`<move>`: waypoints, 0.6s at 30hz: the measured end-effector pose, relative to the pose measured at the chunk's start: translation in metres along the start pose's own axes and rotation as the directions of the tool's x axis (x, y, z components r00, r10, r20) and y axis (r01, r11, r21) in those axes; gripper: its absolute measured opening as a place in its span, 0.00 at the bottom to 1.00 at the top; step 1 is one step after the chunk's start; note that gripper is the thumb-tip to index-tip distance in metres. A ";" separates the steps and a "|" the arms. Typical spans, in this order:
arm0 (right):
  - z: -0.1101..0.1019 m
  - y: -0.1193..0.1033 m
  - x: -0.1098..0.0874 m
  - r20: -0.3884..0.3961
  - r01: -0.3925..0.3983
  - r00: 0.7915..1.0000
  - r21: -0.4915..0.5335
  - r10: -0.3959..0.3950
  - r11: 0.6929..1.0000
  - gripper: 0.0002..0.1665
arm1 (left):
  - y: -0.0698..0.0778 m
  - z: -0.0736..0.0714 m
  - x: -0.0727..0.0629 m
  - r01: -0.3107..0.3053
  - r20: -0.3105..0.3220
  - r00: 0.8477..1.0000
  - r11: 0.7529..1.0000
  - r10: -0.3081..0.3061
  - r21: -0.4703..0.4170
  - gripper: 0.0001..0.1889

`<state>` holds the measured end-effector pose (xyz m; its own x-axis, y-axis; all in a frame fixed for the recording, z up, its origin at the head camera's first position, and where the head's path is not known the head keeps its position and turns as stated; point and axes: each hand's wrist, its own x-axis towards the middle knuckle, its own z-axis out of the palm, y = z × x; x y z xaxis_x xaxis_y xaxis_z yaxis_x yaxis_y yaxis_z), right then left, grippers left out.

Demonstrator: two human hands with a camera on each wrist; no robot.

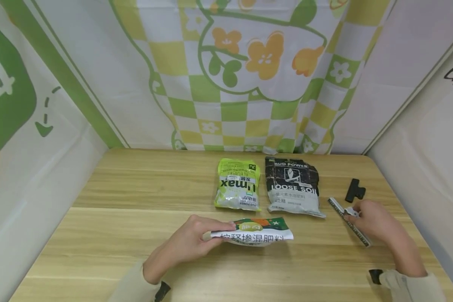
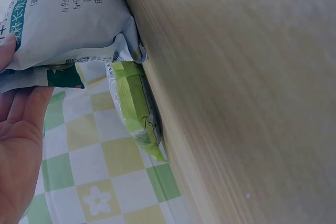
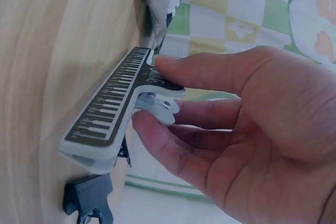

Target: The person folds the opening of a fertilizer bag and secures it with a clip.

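My left hand pinches one end of a white fertilizer bag with a green printed top edge, thumb and fingers on opposite sides. In the left wrist view the bag's grey-white printed face bulges toward the camera, just beside the tabletop. At the right, my right hand pinches a long bag clip with a piano-key pattern by its grips. The thumb lies on the dark printed grip, and a fingertip is under the white one. A black clip lies just beyond this hand.
A lime-green and silver bag lies on the wooden table toward the back. Beside it is a black and grey bag marked LOOSE SOIL. A checked, flowered curtain hangs behind the table, with pale fabric walls on both sides.
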<state>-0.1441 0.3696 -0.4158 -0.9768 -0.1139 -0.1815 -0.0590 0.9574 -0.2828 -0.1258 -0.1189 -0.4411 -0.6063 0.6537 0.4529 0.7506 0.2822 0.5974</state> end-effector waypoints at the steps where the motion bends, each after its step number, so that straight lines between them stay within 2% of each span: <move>1: 0.000 -0.001 -0.001 -0.005 0.003 1.000 0.003 -0.003 1.000 0.19 | 0.000 0.000 0.000 0.004 0.002 1.000 1.000 -0.004 -0.002 0.16; 7: 0.001 -0.007 -0.005 -0.072 0.031 0.997 0.018 -0.030 0.999 0.16 | 0.000 0.000 -0.001 0.010 0.003 1.000 1.000 -0.010 0.001 0.16; 13: -0.003 -0.014 -0.008 -0.116 0.027 0.993 0.031 -0.023 0.999 0.25 | 0.000 0.000 0.000 0.022 0.010 1.000 1.000 -0.022 0.000 0.16; 18: -0.004 -0.019 -0.008 -0.185 0.068 0.981 0.006 -0.066 0.998 0.22 | 0.000 0.000 0.000 0.030 0.010 1.000 1.000 -0.030 -0.009 0.16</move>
<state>-0.1355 0.3534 -0.4050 -0.9919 -0.1259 0.0146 -0.1245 0.9457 -0.3003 -0.1254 -0.1188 -0.4412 -0.6257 0.6521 0.4282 0.7298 0.2955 0.6164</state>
